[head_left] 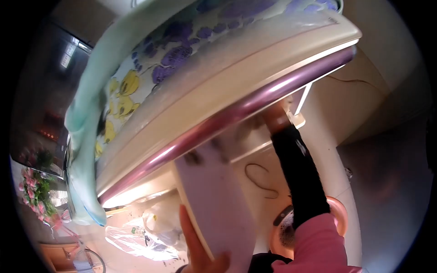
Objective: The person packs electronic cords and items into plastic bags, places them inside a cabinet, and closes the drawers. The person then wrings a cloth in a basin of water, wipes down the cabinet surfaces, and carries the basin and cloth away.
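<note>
A long pale lavender piece that looks like a drawer point(216, 195) juts out from beneath a cream tabletop point(218, 98). My left hand point(200, 250) grips its near end, with the thumb over the top and fingers along the side. Blurred dark marks show toward its far end. My right hand point(276, 117) reaches under the shiny purple edge point(255, 100) of the table, beside a white support point(303, 99). Motion smears that hand and its fingers are partly hidden, so I cannot make out anything in it. A black sleeve covers the right forearm.
An orange basin point(337, 211) with sudsy water and a dark-handled item stands on the floor at lower right. Clear plastic bags point(148, 232) lie at lower left. A thin cord point(261, 182) curls on the floor. Flowered cloth and pale green fabric point(98, 86) cover the table.
</note>
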`<state>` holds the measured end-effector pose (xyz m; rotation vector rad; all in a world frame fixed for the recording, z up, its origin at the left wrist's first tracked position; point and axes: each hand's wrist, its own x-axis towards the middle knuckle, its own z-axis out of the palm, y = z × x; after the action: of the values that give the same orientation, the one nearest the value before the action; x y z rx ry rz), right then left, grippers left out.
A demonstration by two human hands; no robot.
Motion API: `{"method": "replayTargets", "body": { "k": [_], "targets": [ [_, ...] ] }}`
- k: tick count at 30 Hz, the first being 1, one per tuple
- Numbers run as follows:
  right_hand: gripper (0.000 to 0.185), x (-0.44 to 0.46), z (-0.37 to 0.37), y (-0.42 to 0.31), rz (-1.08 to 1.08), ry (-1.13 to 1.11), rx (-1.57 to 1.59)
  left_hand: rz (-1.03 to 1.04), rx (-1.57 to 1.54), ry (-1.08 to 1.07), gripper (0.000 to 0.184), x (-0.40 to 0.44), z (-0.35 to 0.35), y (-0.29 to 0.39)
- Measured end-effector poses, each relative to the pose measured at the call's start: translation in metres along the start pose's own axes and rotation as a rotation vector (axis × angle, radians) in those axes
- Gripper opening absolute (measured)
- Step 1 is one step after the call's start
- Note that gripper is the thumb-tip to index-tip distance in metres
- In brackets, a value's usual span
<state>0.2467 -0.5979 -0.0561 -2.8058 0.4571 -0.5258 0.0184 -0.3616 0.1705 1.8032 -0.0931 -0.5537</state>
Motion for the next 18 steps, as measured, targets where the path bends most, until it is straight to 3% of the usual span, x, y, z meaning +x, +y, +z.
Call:
{"method": "replayTargets", "body": {
  "k": [3,7,14,18],
  "targets": [
    [0.059,0.018,0.058,-0.009,0.117,-0.133,-0.065,0.112,0.129,0.053,0.103,0.001,-0.002,-0.011],
    [0.057,0.015,0.084,-0.022,0.107,-0.162,-0.052,0.054,0.117,0.089,0.103,0.003,-0.002,-0.006],
    [0.054,0.027,0.076,-0.058,-0.253,-0.308,0.074,0.016,0.044,0.129,0.105,0.009,0.014,0.009],
    [0.052,0.004,0.049,-0.04,-0.555,-0.463,0.087,0.063,0.114,0.082,0.106,0.008,0.008,0.0]
  ]
}}
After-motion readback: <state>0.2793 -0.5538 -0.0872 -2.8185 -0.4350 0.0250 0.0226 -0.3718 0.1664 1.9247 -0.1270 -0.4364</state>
